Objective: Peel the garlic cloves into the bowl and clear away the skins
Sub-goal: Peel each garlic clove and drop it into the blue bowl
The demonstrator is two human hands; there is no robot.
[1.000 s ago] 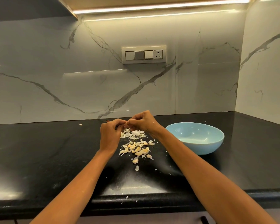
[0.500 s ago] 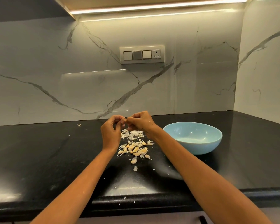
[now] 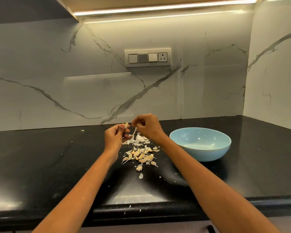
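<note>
My left hand [image 3: 115,136] holds a garlic clove [image 3: 126,125] between thumb and fingers, above the black counter. Just to its right, my right hand [image 3: 147,126] pinches a strip of white skin [image 3: 134,131] that hangs down from its fingertips. Under both hands lies a heap of white skins [image 3: 139,140], and nearer to me a cluster of yellowish cloves [image 3: 142,156] mixed with skin bits. A light blue bowl [image 3: 200,155] stands to the right of the pile; no clove shows inside it.
The black counter [image 3: 40,165] ends in a front edge with small skin flakes [image 3: 129,206] on it. One stray bit [image 3: 82,130] lies at the back left. Marble walls close the back and right; a switch panel [image 3: 147,57] sits on the back wall.
My hands, pressed together on the clove before, have drawn slightly apart. A strip of skin now hangs from my right fingers, and the clove tip shows above my left hand.
</note>
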